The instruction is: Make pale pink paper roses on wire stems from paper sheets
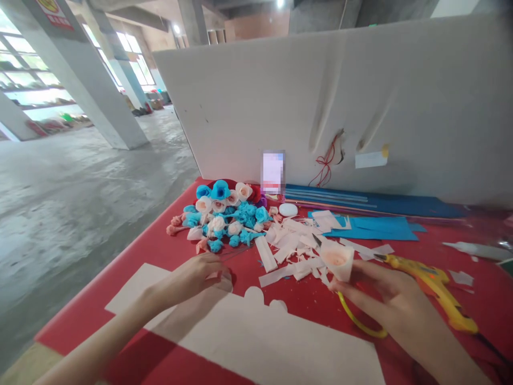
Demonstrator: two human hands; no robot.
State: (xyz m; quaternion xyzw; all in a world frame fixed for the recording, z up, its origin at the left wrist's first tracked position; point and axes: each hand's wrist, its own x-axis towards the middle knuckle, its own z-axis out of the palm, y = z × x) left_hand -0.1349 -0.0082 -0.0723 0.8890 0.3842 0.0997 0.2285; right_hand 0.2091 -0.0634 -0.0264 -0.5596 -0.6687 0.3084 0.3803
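My right hand (pixel 385 299) pinches a pale pink paper flower (pixel 337 262), its cupped petals wrapped around a tighter centre. Below that hand shows the yellow handle of a pair of scissors (pixel 360 323); their dark tip pokes out among the scraps. My left hand (pixel 200 275) is over the table with bent fingers slightly apart, nothing visible between them. Right beside its fingertips lies a rounded pale paper piece (pixel 227 282). Two more rounded pieces, including one paper petal (pixel 254 297), rest along the edge of a large pale sheet (pixel 280 337).
Finished blue, pink and red paper flowers (pixel 230 214) are heaped at the back left. Pale paper scraps (pixel 294 243) litter the middle. A yellow glue gun (pixel 435 286) lies at right, near blue paper strips (pixel 372 227). A phone (pixel 273 171) leans against the white panel (pixel 248 107).
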